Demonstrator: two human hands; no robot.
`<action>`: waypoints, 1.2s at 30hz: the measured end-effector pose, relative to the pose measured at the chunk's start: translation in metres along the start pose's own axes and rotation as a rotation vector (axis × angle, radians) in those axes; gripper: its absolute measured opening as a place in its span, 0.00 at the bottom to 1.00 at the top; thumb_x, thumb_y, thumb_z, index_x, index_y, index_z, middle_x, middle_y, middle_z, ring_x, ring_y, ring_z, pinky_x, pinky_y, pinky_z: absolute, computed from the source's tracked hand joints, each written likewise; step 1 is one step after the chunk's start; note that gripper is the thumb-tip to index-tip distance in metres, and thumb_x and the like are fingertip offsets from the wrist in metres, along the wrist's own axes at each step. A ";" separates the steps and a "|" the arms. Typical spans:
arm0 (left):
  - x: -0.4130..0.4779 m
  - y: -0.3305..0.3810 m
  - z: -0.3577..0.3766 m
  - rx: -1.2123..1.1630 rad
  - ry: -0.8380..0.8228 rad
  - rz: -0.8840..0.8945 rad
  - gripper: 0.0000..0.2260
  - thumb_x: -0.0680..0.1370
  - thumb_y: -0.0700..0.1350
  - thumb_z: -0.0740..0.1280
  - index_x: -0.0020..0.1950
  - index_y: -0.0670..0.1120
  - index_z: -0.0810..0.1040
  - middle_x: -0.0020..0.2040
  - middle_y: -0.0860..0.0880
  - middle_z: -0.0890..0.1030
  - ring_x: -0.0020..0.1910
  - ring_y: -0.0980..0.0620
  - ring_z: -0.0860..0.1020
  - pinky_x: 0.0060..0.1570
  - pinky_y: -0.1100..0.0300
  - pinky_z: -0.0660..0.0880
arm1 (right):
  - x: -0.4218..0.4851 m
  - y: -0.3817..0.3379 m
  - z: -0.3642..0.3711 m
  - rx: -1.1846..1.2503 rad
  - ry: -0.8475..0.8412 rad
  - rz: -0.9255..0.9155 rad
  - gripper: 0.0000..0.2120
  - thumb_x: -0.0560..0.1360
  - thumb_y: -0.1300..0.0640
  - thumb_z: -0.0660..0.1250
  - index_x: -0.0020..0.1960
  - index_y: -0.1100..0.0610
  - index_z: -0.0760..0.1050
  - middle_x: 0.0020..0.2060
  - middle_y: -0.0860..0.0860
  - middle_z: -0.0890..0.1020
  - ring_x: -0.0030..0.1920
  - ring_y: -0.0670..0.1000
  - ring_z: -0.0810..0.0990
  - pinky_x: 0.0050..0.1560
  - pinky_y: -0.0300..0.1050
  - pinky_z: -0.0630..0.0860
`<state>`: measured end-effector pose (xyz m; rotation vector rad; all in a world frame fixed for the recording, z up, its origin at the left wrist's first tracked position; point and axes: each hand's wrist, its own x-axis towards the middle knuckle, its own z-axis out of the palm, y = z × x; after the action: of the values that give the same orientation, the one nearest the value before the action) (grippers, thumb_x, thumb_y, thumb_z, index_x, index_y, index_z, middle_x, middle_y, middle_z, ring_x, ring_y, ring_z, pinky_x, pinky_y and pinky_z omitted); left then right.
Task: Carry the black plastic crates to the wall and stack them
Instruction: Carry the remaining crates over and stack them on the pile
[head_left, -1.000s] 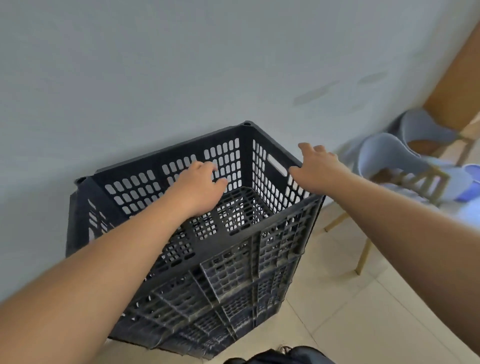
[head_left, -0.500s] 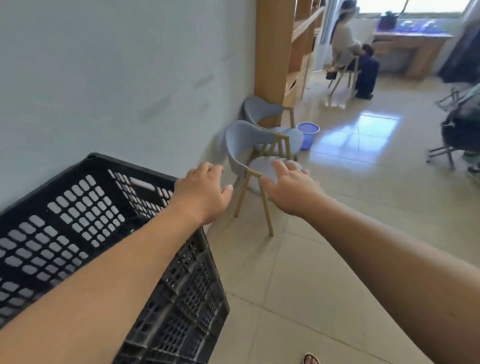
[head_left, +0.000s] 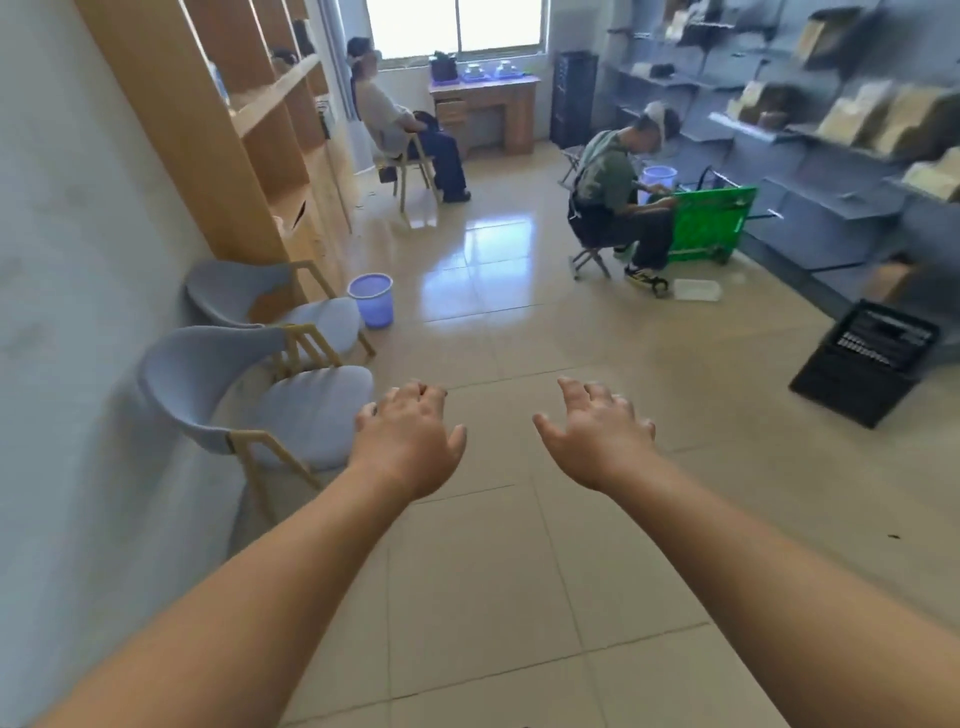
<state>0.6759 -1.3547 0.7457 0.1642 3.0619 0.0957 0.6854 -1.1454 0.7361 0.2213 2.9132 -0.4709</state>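
Black crate (head_left: 865, 366) well right of loose fingers (head_left: 574, 395)

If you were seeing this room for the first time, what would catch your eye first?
The left hand and right hand stretch forward, open and empty, over the tiled floor. A black crate sits at far right by the grey shelving; a bright green cart stands farther back.
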 end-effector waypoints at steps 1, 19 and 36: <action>0.015 0.027 0.005 0.002 -0.010 0.037 0.26 0.81 0.61 0.58 0.77 0.50 0.66 0.74 0.47 0.68 0.74 0.45 0.66 0.70 0.46 0.62 | 0.006 0.028 -0.007 0.006 0.008 0.048 0.33 0.81 0.34 0.51 0.82 0.47 0.52 0.81 0.53 0.58 0.78 0.61 0.59 0.73 0.68 0.60; 0.269 0.276 0.056 -0.006 -0.206 0.544 0.26 0.83 0.60 0.55 0.79 0.50 0.62 0.77 0.49 0.64 0.75 0.47 0.65 0.69 0.48 0.66 | 0.155 0.263 -0.062 0.098 0.031 0.633 0.33 0.82 0.35 0.49 0.83 0.47 0.48 0.80 0.53 0.58 0.76 0.60 0.61 0.70 0.64 0.65; 0.491 0.501 0.068 0.016 -0.300 0.862 0.24 0.82 0.58 0.57 0.76 0.50 0.65 0.75 0.49 0.67 0.71 0.45 0.68 0.66 0.47 0.70 | 0.304 0.430 -0.118 0.236 0.119 1.035 0.32 0.82 0.35 0.50 0.82 0.46 0.51 0.79 0.53 0.60 0.75 0.61 0.62 0.68 0.63 0.66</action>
<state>0.2463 -0.7998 0.6762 1.3337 2.4739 0.0798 0.4470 -0.6676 0.6570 1.6831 2.3587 -0.5863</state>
